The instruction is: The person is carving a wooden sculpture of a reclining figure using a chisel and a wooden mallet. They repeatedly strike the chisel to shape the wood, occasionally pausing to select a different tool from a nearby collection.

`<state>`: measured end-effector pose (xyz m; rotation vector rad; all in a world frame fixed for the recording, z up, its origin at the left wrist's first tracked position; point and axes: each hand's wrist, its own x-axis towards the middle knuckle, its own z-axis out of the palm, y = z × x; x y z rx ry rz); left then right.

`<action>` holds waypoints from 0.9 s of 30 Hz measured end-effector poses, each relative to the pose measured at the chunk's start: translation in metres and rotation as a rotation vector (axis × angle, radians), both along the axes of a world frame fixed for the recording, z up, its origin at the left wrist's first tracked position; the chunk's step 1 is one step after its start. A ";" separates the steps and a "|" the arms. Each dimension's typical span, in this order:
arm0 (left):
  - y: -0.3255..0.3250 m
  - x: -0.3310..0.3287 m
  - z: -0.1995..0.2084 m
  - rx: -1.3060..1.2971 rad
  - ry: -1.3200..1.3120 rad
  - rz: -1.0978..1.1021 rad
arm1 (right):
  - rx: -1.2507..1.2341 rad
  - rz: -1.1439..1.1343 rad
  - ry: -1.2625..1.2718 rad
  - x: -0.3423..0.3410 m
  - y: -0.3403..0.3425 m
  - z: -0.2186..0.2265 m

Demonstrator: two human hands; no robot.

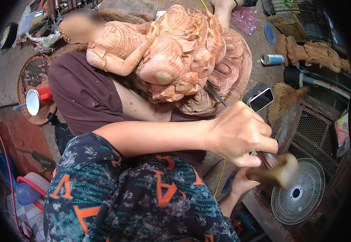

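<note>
A carved wooden statue [165, 60] of a seated figure lies on its side across my lap, with swirling carved folds at its base. My left hand [242, 133] is closed around a chisel [269, 159], whose dark handle sticks out past the fist. The chisel's metal shank runs up and left to the carved base, where its tip is hidden. Below it, my right hand [242, 184] grips a wooden mallet [284, 171]. The mallet head is smeared by motion and overlaps the end of the chisel handle in view.
A round metal fan [296, 191] stands at the lower right, near a phone [261, 100] and a straw broom [283, 103]. A can [272, 59] and another carved wooden piece [312, 54] lie farther right. At left are a red cup [38, 100], a round tray [26, 76] and several carving tools [58, 10].
</note>
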<state>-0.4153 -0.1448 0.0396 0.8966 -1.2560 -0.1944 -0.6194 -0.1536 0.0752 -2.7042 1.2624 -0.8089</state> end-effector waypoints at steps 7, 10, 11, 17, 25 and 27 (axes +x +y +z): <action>0.004 0.001 0.001 0.033 -0.033 0.056 | 0.187 -0.039 -0.056 -0.025 -0.002 -0.004; 0.012 -0.015 0.016 0.036 -0.092 0.118 | 0.369 -0.051 -0.253 -0.035 0.005 -0.010; 0.008 -0.016 0.020 -0.003 -0.059 0.089 | 0.297 -0.093 -0.216 -0.037 0.003 -0.009; -0.010 -0.010 0.023 -0.039 0.029 0.074 | 0.389 -0.038 -0.369 0.006 -0.008 0.023; -0.014 -0.008 0.023 -0.032 0.197 0.134 | 0.036 0.028 -0.067 -0.005 -0.020 0.027; -0.013 -0.009 0.021 -0.024 0.153 0.102 | 0.130 0.013 -0.195 -0.006 -0.018 0.028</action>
